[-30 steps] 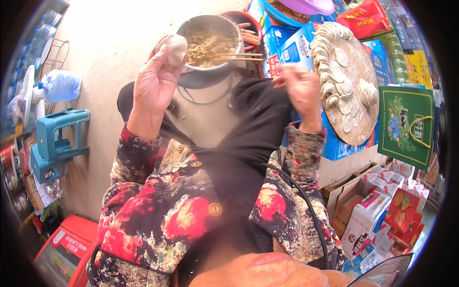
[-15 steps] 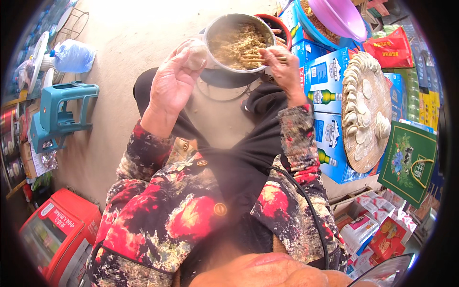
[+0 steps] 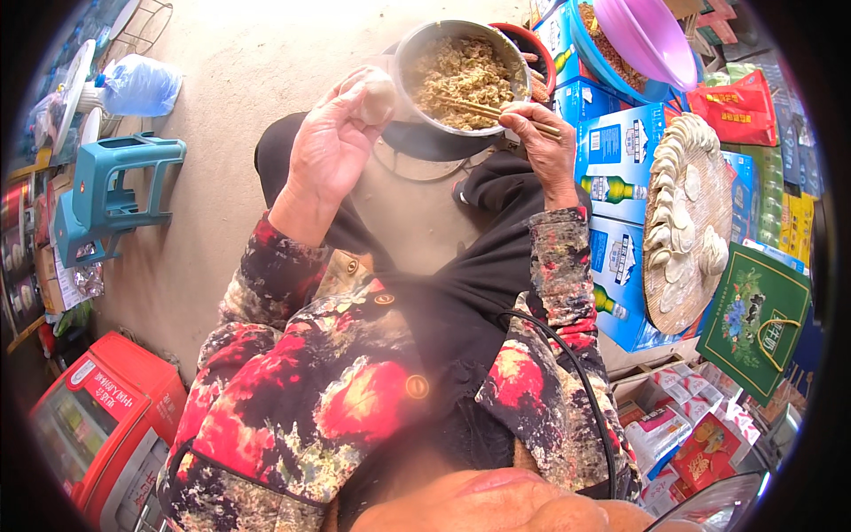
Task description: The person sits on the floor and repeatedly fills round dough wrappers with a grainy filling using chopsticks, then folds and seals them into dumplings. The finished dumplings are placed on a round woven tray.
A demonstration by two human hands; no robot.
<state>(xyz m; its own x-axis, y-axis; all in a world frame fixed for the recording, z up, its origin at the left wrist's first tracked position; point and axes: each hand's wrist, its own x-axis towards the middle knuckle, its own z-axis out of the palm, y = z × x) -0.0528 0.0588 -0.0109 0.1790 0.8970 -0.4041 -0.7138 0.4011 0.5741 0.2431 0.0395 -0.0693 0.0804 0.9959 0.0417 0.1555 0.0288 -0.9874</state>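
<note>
A pale, round piece of soft dough [image 3: 378,97] is being pinched at the fingertips of the left grip [image 3: 330,151]. Thin, light-brown wooden chopsticks [image 3: 484,110] are being pinched between thumb and fingers of the right grip [image 3: 542,146], far ends being rested in a crumbly, yellowish-brown filling [image 3: 461,71]. The filling is being contained by a round, grey metal pot [image 3: 403,58], ahead of and between both grips. Dough is being held just beside the pot's left rim; contact cannot be told.

Right of the right grip, a round, tan board [image 3: 665,301] is being supported by blue printed cardboard cartons [image 3: 612,146]. Its edge nearest that grip is being lined by pale, pleated dumplings [image 3: 661,199]; its middle is being partly covered by flat, whitish dough rounds [image 3: 681,235].
</note>
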